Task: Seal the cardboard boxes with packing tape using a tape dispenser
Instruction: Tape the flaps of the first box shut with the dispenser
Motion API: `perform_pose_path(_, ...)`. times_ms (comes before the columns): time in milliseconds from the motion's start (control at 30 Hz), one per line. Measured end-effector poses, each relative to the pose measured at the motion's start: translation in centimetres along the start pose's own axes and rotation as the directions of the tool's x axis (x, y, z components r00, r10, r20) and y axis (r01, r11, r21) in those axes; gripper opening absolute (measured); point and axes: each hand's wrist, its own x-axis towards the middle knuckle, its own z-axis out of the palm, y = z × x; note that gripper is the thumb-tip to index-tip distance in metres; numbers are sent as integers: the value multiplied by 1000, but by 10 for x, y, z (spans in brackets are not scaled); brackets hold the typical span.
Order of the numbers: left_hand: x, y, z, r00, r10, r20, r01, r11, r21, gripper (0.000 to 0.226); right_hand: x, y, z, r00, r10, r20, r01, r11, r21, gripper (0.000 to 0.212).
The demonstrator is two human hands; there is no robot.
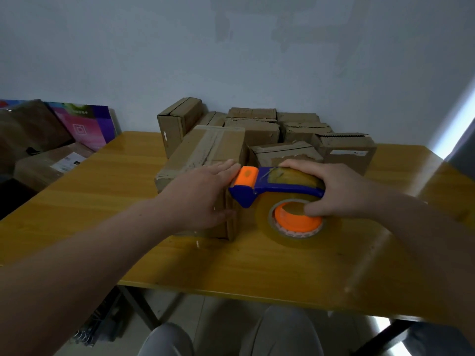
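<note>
Tape dispenser [272, 188]: blue frame, orange roller, clear roll, gripped by right hand [343, 192]. Left hand [203, 197] flat, fingers straight, on taped brown box [205, 150].

Table [128, 201]: glossy yellow wood-look top, smooth w/ reflections. Boxes [259, 132]: matt brown cardboard, rough torn edges; front box [203, 155] has dull tape strip. Tape dispenser [272, 188]: smooth blue/orange plastic, shiny clear tape roll [264, 219].

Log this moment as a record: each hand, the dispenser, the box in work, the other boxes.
left hand: flat on the front box, fingers straight
right hand: grips the tape dispenser, thumb in its orange core
tape dispenser: orange head at the front box's right edge
front box: on the table, tape along its top seam
other boxes: piled behind it
</note>
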Motion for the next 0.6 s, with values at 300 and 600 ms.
perform_pose_path(300,2,0,5,1000,20,2,-20,999,37,96,-30,4,-25,999,-6,-47,8,998,61,84)
perform_pose_path(600,1,-4,4,1000,-5,12,5,999,35,96,-46,9,-24,998,66,11,-65,997,-40,78)
